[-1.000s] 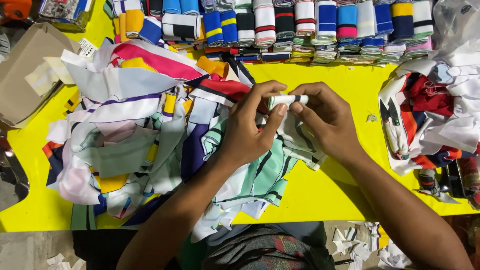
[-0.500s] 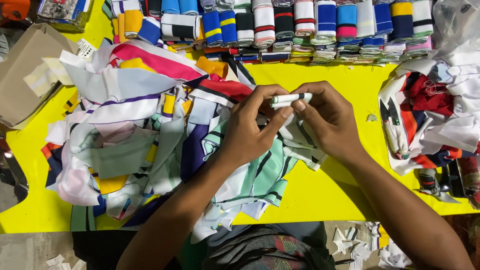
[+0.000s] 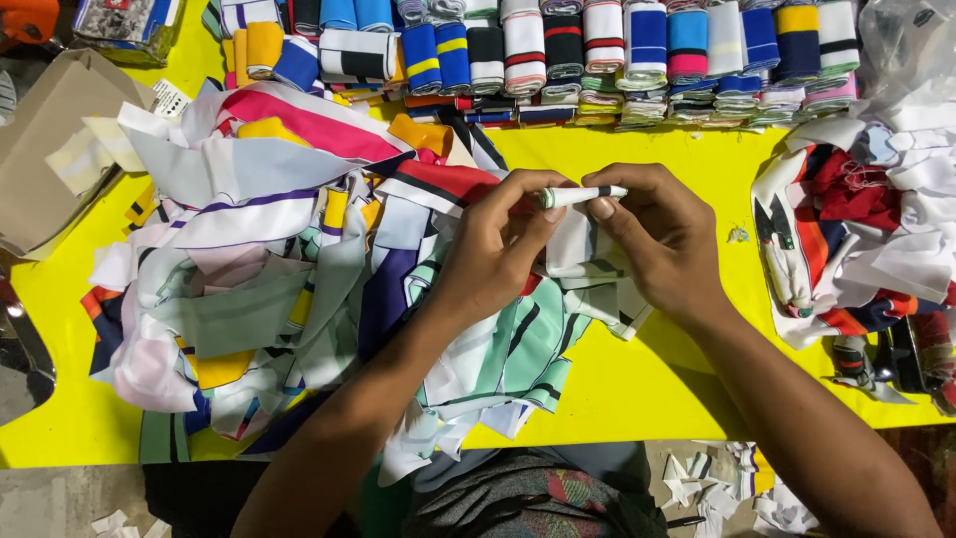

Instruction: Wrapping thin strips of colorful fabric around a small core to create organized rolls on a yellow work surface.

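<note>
Head view: both hands meet above the yellow counter (image 3: 647,389). The left hand (image 3: 498,254) and the right hand (image 3: 662,234) each pinch one end of a small rolled strip (image 3: 583,195), white with dark stripes, held level between the fingertips just over the loose heap of cut fabric pieces (image 3: 269,279). The strip looks tightly wound and nearly finished, though its tail hangs down white and striped behind the hands. Along the far edge, rows of finished rolls (image 3: 617,50) stand stacked, many already done. The heap at left and a second pile (image 3: 856,229) at right remain unrolled, so much seems left.
</note>
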